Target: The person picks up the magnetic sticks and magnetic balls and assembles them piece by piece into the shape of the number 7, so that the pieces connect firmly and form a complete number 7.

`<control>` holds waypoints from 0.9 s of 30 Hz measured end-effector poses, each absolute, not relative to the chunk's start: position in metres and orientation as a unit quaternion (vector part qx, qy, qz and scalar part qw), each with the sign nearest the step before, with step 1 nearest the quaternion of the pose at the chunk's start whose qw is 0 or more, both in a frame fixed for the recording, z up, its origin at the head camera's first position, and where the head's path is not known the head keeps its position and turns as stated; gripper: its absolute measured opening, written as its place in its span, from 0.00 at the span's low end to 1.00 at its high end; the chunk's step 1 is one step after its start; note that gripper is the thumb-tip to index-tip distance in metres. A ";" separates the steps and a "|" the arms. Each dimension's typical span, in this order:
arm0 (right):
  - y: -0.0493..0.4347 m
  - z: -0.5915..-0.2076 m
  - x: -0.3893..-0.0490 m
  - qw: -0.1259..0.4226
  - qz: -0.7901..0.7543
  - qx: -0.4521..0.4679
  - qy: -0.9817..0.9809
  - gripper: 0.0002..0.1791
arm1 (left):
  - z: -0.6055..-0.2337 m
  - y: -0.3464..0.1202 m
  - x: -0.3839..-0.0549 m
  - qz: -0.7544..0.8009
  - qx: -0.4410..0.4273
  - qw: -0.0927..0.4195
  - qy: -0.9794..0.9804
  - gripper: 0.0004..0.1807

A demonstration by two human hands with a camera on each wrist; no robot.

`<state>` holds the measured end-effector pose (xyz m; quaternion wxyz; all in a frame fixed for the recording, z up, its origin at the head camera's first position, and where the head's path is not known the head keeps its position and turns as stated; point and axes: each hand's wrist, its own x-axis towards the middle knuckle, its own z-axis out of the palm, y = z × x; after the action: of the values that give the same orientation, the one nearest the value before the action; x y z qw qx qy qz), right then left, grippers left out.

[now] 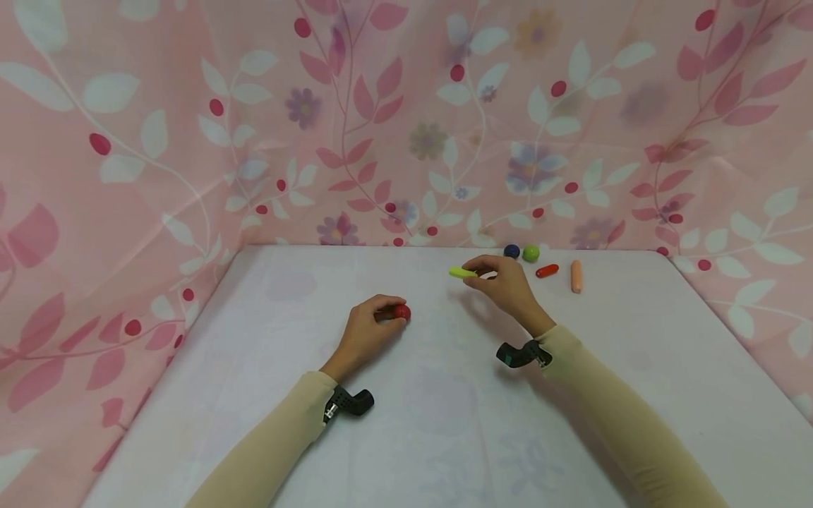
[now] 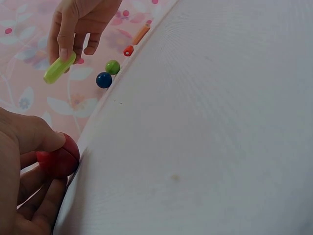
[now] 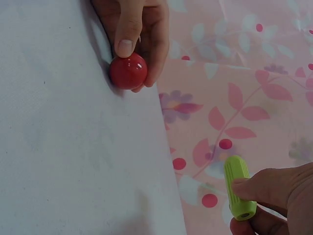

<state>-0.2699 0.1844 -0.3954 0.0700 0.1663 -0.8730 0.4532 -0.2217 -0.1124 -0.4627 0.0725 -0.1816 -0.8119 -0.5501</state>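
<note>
A left hand [image 1: 367, 326] grips a red ball [image 1: 404, 312] low over the white table [image 1: 413, 437]; farther off, the right hand [image 1: 506, 283] pinches a yellow-green cylinder [image 1: 460, 272] above it. Beyond lie an orange cylinder [image 1: 576, 276], red cylinder [image 1: 547, 271], green ball [image 1: 531, 253] and blue ball [image 1: 511, 251].

The left arm [image 1: 273, 437] and right arm [image 1: 622, 409] reach toward the far edge of the table [image 1: 438, 437], slanting inward. The left hand [image 1: 365, 328] is held low at the surface, thumb and fingers bent in a pinching grip. The right hand [image 1: 507, 284], nearer the far edge, is raised, likewise pinching between thumb and fingers. Beige sleeves [image 1: 574, 360] end just short of the hands.
</note>
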 end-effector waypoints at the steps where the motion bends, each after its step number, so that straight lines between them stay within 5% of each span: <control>1: 0.184 -0.397 -0.269 0.071 0.453 0.167 -0.873 0.12 | -0.463 -0.112 -0.222 -0.551 -0.182 0.072 -0.811 0.18; 27: 0.156 -0.403 -0.246 0.072 0.483 0.185 -0.853 0.12 | -0.460 -0.111 -0.221 -0.550 -0.176 0.072 -0.813 0.18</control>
<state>-0.2458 0.1559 -0.4031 0.0720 0.1850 -0.8530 0.4827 -0.2207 -0.1113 -0.4595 0.0720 -0.1761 -0.8131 -0.5502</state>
